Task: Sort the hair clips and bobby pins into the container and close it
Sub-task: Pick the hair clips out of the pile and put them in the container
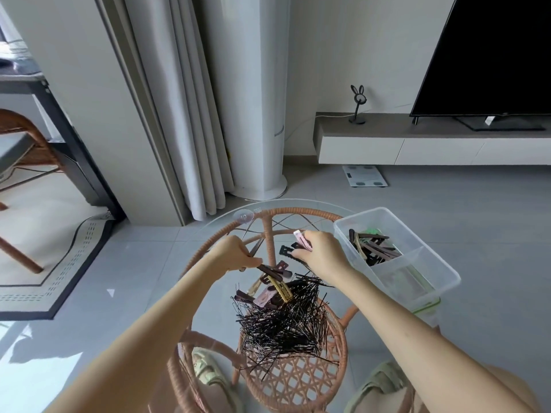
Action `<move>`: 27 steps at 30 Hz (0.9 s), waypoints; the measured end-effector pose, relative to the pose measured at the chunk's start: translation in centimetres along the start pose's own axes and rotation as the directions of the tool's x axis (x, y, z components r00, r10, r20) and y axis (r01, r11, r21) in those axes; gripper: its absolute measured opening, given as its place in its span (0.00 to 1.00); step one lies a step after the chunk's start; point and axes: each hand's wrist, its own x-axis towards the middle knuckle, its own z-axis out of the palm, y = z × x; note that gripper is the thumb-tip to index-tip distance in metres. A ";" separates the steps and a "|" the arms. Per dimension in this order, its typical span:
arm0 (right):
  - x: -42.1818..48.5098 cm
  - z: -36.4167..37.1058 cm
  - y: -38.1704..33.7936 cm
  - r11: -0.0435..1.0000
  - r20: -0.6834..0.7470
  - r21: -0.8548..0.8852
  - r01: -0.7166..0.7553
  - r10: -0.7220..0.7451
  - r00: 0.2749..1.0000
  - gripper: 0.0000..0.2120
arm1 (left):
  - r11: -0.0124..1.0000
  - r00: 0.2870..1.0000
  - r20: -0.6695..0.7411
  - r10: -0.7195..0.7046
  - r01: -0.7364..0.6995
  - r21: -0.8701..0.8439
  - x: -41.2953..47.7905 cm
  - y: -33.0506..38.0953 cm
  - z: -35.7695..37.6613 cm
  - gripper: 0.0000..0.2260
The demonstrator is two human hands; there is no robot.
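Note:
A clear plastic container (441,269) stands at the right edge of the round glass table (214,225). Its far compartment holds several dark hair clips (372,245). A big heap of black bobby pins (286,317) lies in the middle of the table, with a few loose clips (274,290), gold, pink and brown, on its far side. My left hand (235,251) pinches a thin dark clip just beyond the heap. My right hand (319,251) grips a pink clip (301,239) and dark clips, left of the container.
The glass top rests on a rattan frame with a woven lower shelf (298,380). A green-edged lid (426,307) lies under the container's near end. Beyond are curtains, a white tower fan (256,114), a TV bench and a scale on the floor.

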 end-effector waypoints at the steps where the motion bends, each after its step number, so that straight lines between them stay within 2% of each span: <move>1: -0.2 -0.4 -0.1 1.000 -0.013 0.027 0.007 -0.006 1.000 0.16 | 1.000 1.000 -0.002 0.009 -0.009 -0.020 0.0 -0.1 -0.2 0.13; 4: -1.3 -2.9 -0.8 0.994 -0.079 0.110 0.015 -0.006 0.997 0.18 | 0.994 1.000 -0.021 0.005 -0.007 -0.113 -0.6 0.3 -1.0 0.13; 6: -2.0 -5.2 -0.6 0.987 -0.144 0.162 0.007 0.017 0.989 0.12 | 0.985 0.999 -0.054 0.009 -0.018 -0.174 -1.2 1.2 -1.7 0.13; 8: -2.2 -7.7 0.6 0.990 -0.223 0.137 -0.045 0.075 0.972 0.06 | 0.974 0.994 -0.091 0.053 -0.072 -0.214 -1.7 3.0 -2.3 0.15; 12: -1.1 -10.9 4.9 0.963 -0.342 0.111 -0.245 0.268 0.901 0.15 | 0.941 0.972 -0.152 0.181 -0.216 -0.262 -1.4 8.7 -1.4 0.14; 15: -0.2 -11.0 7.0 0.924 -0.310 0.171 -0.342 0.380 0.872 0.20 | 0.921 0.932 -0.249 0.263 -0.320 -0.223 -0.4 13.5 1.0 0.15; 18: 0.1 -10.7 7.9 0.895 -0.226 0.147 -0.421 0.445 0.867 0.13 | 0.938 0.922 -0.247 0.299 -0.332 -0.103 1.0 17.2 3.3 0.15; 21: -0.3 -11.0 8.5 0.902 -0.275 0.022 -0.432 0.421 0.864 0.16 | 0.951 0.937 -0.167 0.307 -0.308 0.020 2.2 19.0 4.9 0.15; 24: -1.1 -11.8 8.1 0.907 -0.350 -0.036 -0.420 0.382 0.855 0.10 | 0.949 0.946 -0.073 0.316 -0.313 0.044 3.3 19.2 5.7 0.14; 27: -1.9 -11.8 6.8 0.948 -0.413 -0.063 -0.313 0.261 0.873 0.10 | 0.937 0.930 -0.117 0.349 -0.350 0.012 3.7 18.2 4.8 0.10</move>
